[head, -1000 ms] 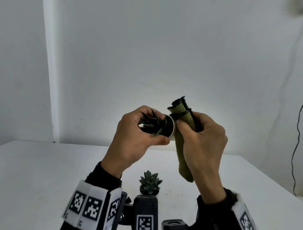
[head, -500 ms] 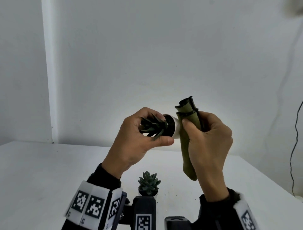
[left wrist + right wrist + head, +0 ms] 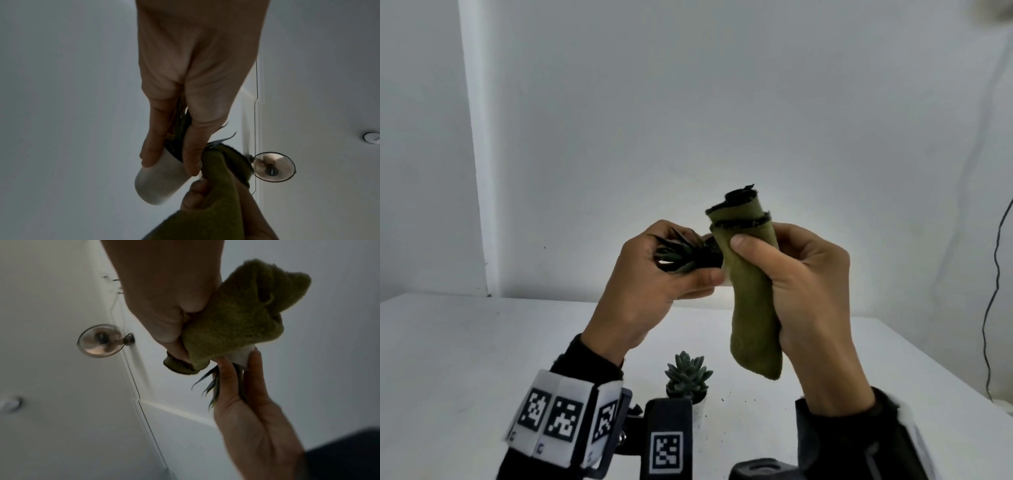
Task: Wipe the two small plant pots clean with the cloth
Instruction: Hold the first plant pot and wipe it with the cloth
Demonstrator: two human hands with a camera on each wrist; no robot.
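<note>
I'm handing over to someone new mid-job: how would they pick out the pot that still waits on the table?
Start at the white table in the head view and look at its near edge, below and between the two raised hands. There stands a small pot with a pale blue-green rosette succulent, untouched. Unlike the white pot with dark spiky leaves gripped in the left hand, no cloth touches it.

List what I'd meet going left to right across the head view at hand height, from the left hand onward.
left hand → spiky plant in the held white pot → rolled olive-green cloth → right hand → black cable hanging at the right edge.
</note>
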